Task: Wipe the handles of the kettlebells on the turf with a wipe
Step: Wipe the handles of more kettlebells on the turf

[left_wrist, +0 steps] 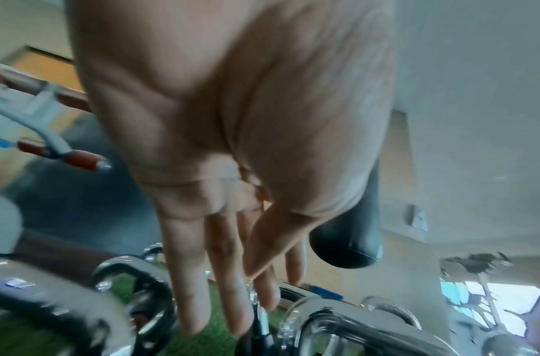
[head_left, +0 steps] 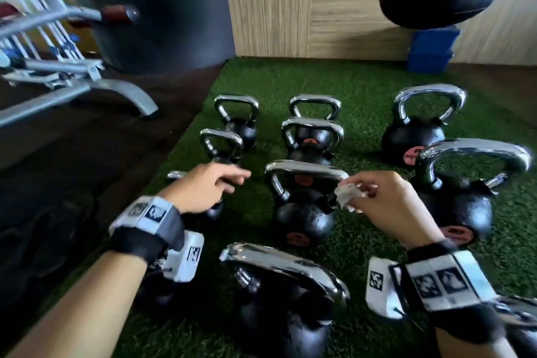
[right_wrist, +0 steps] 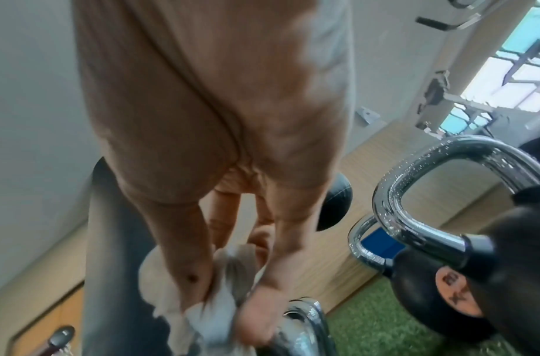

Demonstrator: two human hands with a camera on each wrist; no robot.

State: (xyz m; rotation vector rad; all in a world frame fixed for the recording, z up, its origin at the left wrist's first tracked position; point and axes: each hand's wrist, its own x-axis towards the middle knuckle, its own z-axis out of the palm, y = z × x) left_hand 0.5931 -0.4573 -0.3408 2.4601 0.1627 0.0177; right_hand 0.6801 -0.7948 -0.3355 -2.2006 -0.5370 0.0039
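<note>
white crumpled wipe (head_left: pixel 347 194) pinched in right hand (head_left: pixel 386 206) fingertips at chrome kettlebell handle (head_left: pixel 305 170); left hand (head_left: pixel 203 189) fingers straight, empty, hovering.

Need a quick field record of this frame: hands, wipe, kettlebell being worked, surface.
left hand: empty, fingers extended, above the small kettlebells at the left
right hand: pinches the wipe
wipe: white, crumpled, at the right end of the centre kettlebell's handle
centre kettlebell: black body, chrome handle, upright
turf: green, holds all the kettlebells
contact of wipe with handle: cannot tell
</note>
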